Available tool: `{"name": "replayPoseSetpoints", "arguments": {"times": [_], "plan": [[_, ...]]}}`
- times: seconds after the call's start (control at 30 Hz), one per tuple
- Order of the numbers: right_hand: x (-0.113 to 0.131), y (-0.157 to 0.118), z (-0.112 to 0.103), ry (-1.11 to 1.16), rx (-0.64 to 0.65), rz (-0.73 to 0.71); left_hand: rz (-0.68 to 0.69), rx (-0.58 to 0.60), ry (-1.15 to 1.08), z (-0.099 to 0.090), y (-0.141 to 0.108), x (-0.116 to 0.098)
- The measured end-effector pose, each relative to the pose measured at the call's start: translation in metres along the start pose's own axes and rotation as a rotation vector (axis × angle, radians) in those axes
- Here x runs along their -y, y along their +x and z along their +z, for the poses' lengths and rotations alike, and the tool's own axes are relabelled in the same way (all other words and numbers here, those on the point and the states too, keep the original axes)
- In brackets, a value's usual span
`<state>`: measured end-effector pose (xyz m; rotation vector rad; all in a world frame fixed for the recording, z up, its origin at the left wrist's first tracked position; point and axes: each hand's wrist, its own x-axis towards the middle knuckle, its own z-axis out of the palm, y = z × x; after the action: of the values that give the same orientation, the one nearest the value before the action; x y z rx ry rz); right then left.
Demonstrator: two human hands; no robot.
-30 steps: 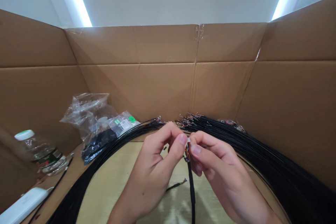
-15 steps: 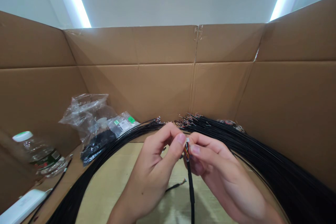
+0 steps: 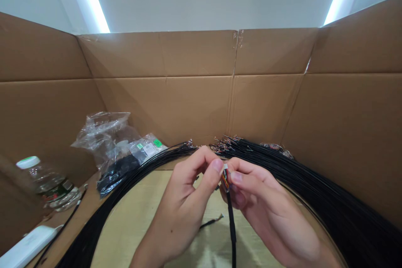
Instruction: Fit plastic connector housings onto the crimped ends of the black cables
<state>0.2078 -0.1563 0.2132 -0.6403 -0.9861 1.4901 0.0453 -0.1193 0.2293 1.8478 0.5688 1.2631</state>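
Observation:
Between my hands is a small white connector at the end of a black cable. Short coloured wires, red, yellow and black among them, run from the cable's sheath up to the connector. My left hand pinches at the connector's left side with thumb and index finger. From the other side, the thumb and index finger of my right hand close on the connector and its wires. The exact contact at the fingertips is partly hidden. Another cable end with bare coloured wires lies on the table below.
Thick bundles of black cables curve along the left and right. Clear plastic bags, a bottle and a white power strip stand at left. Cardboard walls enclose the table.
The cable below the connector has swung slightly to the right, and the coloured wires show a little more. Both hands keep nearly the same pinch.

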Motion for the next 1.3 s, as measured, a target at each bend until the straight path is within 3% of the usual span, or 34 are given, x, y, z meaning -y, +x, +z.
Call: {"name": "replayPoseSetpoints", "arguments": {"times": [0.67, 0.9, 1.3], "plan": [[-0.0048, -0.0024, 0.0036, -0.041, -0.039, -0.018, 0.005, 0.022, 0.005, -0.0035, -0.0005, 0.0027], [-0.0083, -0.0019, 0.0010, -0.179, -0.025, -0.150, 0.002, 0.014, 0.027, -0.0035, 0.0004, 0.0039], [-0.0093, -0.0036, 0.0019, -0.220, -0.047, -0.209, -0.005, 0.022, 0.064, -0.0037, -0.0029, 0.0024]]}}
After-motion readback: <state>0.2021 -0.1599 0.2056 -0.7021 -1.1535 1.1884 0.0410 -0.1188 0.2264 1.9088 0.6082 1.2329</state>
